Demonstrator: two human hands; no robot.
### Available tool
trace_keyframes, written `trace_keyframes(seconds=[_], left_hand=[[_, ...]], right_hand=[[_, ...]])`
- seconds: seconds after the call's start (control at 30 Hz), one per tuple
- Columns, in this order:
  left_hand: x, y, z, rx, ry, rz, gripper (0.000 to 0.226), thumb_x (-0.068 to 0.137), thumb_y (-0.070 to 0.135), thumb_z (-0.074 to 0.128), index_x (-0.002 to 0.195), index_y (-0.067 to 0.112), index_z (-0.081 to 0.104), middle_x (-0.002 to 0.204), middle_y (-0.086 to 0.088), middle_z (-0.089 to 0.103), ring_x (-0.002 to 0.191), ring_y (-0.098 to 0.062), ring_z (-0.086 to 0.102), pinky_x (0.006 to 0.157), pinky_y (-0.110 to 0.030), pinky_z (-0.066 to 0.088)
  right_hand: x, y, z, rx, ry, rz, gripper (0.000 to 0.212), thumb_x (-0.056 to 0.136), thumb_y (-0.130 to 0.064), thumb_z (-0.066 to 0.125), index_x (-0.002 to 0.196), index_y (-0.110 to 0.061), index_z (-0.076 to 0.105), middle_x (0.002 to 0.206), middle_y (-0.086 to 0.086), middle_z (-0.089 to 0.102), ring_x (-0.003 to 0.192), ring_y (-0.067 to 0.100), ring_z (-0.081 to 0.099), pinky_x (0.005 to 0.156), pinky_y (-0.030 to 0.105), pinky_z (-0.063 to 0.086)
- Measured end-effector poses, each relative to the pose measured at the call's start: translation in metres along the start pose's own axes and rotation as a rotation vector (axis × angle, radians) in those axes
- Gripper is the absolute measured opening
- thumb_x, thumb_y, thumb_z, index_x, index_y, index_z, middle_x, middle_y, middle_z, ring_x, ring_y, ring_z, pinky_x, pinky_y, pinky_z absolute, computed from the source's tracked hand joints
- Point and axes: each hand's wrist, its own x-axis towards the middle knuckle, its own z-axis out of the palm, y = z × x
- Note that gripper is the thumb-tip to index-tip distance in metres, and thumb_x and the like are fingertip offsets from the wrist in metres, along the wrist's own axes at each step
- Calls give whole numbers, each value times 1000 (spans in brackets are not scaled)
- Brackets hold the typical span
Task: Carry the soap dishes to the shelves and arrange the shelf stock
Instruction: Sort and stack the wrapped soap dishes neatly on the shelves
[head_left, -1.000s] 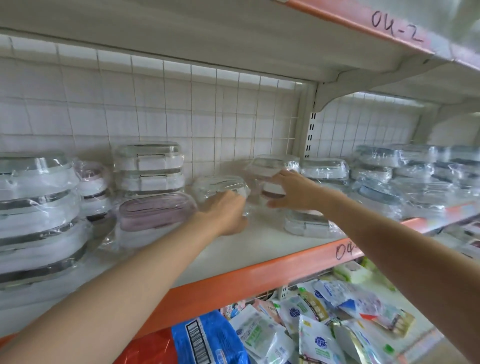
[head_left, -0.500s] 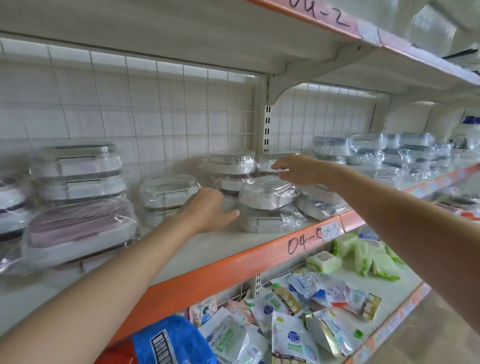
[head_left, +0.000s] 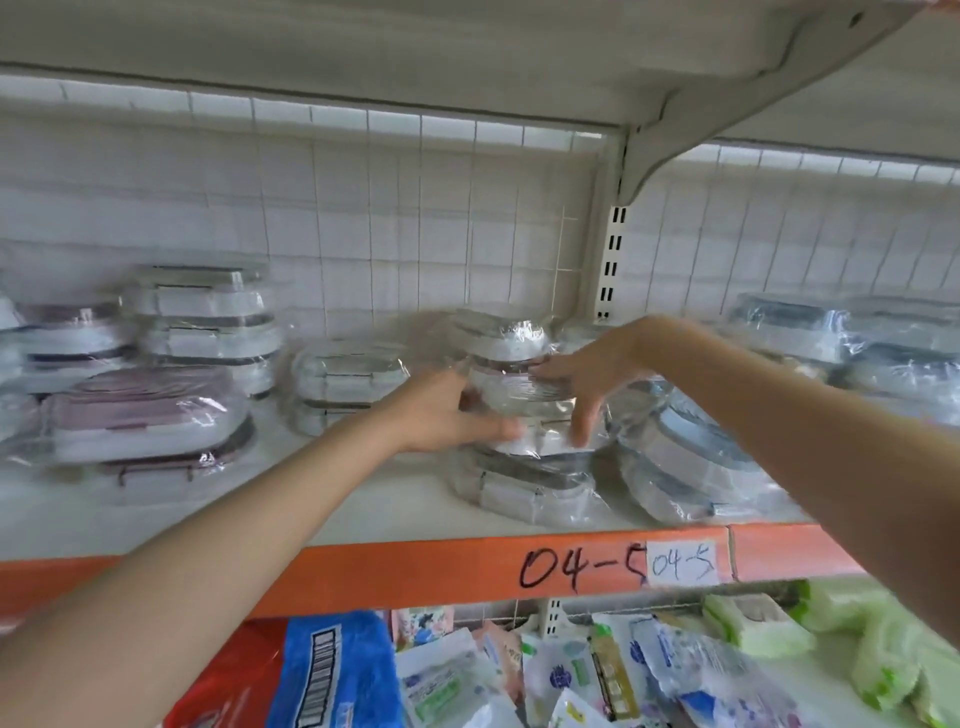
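Shelf (head_left: 395, 512), white board with an orange front edge marked 04-5: one, carrying all the wrapped stock.

Soap dishes, film-wrapped, in stacks: about seven stacks in view, some blurred, so the count is loose. Far left, a grey and white stack (head_left: 57, 338); before it a pink dish (head_left: 140, 410) on a second one; behind, a white stack (head_left: 208, 317); then a low stack of two (head_left: 345, 382); centre, the stack being handled (head_left: 519, 395), three or four high; right, a leaning blue-rimmed pile (head_left: 691, 457) and a back row (head_left: 841, 332).

Handling, judged: light, stiff plastic shells under loose, slick film; the wrap slips and crackles, so hold the hard sides, not the film.

Left hand (head_left: 447, 410): one, fingers curved against the left side of the upper dish in the centre stack.

Right hand (head_left: 592, 374): one, fingers spread over its top, thumb down its right side.

Packets (head_left: 571, 670) on the lower shelf: many, uncounted.
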Motion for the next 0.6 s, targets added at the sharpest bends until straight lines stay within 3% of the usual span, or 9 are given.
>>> trace_keyframes(seconds=[0.07, 0.13, 0.2, 0.23, 0.33, 0.47, 0.53, 0.6], left_hand=[[0, 6, 0, -12, -10, -12, 30, 78, 48, 72, 69, 29, 51, 66, 15, 51, 60, 7, 49, 54, -10, 36], [0, 8, 0, -26, -17, -40, 25, 78, 47, 71, 84, 25, 60, 72, 16, 53, 65, 6, 51, 58, -9, 37], [-1, 9, 2, -20, -31, -83, 48, 78, 49, 70, 113, 17, 62, 83, 11, 60, 72, -1, 51, 67, -13, 40], [0, 8, 3, -16, -33, -117, 54, 78, 49, 71, 118, 14, 60, 87, 8, 61, 72, -2, 51, 72, -19, 42], [1, 4, 8, -11, -45, -168, 45, 77, 49, 73, 105, 14, 64, 84, 8, 61, 73, -4, 52, 75, -26, 44], [0, 10, 5, 13, -53, -205, 26, 79, 48, 72, 84, 28, 58, 79, 15, 58, 72, -2, 53, 69, -19, 41], [-2, 10, 7, -6, -52, -222, 29, 77, 51, 72, 90, 30, 59, 82, 15, 60, 76, -5, 56, 75, -23, 44], [-7, 9, 11, -36, -51, -234, 52, 68, 61, 74, 105, 27, 62, 97, 9, 67, 89, -11, 63, 85, -30, 50]], right_hand=[[4, 4, 4, -45, 4, -42, 109, 73, -46, 75, 152, -31, 0, 160, -6, 1, 147, 24, 4, 117, 52, 10], [9, 8, 6, -52, 18, -88, 113, 70, -52, 75, 152, -30, 1, 160, -4, 2, 147, 24, 5, 117, 53, 11], [10, 9, 5, -79, 32, -106, 113, 69, -56, 74, 152, -29, 2, 160, -2, 6, 147, 26, 8, 117, 51, 13], [10, 9, 4, -93, 42, -109, 113, 69, -56, 74, 152, -28, 4, 160, -1, 9, 146, 27, 11, 117, 50, 15], [10, 11, 6, -108, 54, -124, 112, 67, -57, 76, 152, -25, 10, 159, 1, 17, 144, 28, 19, 114, 47, 21], [11, 11, 4, -82, 67, -134, 113, 64, -56, 78, 151, -26, 13, 158, 1, 19, 143, 29, 23, 113, 47, 26], [10, 9, 5, -75, 77, -135, 115, 60, -59, 79, 150, -26, 15, 156, 0, 23, 141, 29, 26, 113, 49, 28], [5, 6, 4, -60, 95, -141, 114, 59, -58, 80, 149, -23, 21, 153, 1, 30, 137, 28, 33, 111, 48, 31]])
